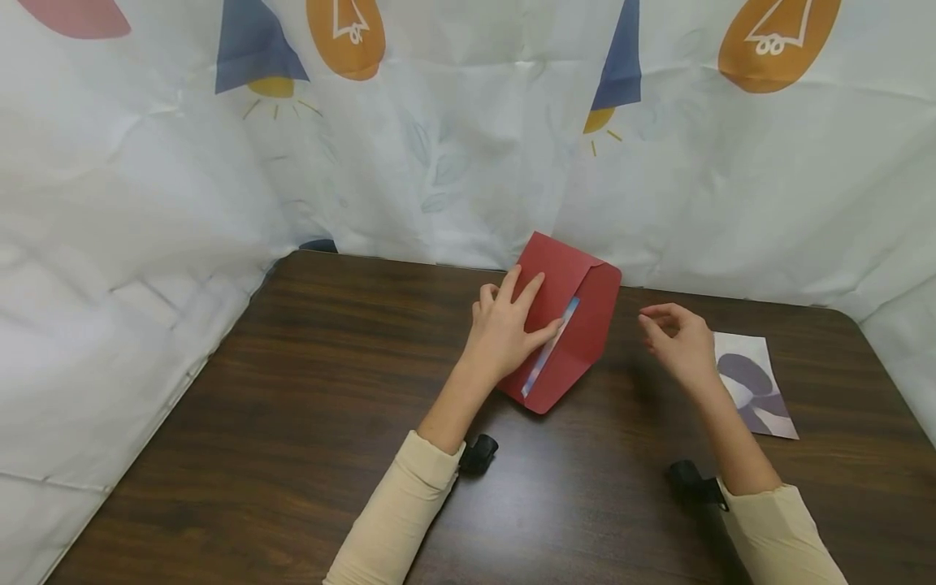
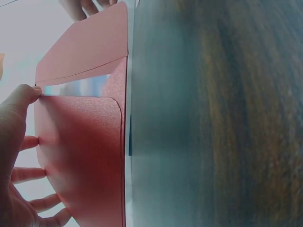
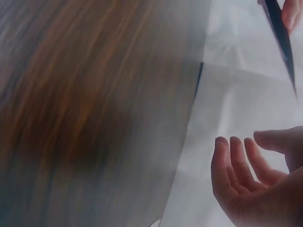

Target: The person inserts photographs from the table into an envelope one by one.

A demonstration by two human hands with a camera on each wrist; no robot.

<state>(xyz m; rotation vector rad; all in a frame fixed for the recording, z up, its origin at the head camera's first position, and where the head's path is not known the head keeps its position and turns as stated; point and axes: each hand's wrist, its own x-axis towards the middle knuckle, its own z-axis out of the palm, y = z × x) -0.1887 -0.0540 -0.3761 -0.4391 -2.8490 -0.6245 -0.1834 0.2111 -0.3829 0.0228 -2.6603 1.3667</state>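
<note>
A red envelope [image 1: 559,284] is tilted up near the table's far edge, its pointed flap [image 1: 588,325] folded open to the right. In its slit a strip of a blue and white card [image 1: 552,345] shows. My left hand [image 1: 500,329] holds the envelope, fingers spread over its front and thumb by the opening. The left wrist view shows the thumb tip at the end of the slit, beside the card [image 2: 80,87]. Apart from the envelope, to its right, my right hand [image 1: 680,341] hovers over the table with loosely bent fingers and nothing in them.
A white sheet with a purple flower print [image 1: 753,390] lies on the dark wooden table [image 1: 307,390], just right of and partly behind the right hand. A patterned white curtain [image 1: 475,138] hangs along the table's far and left sides.
</note>
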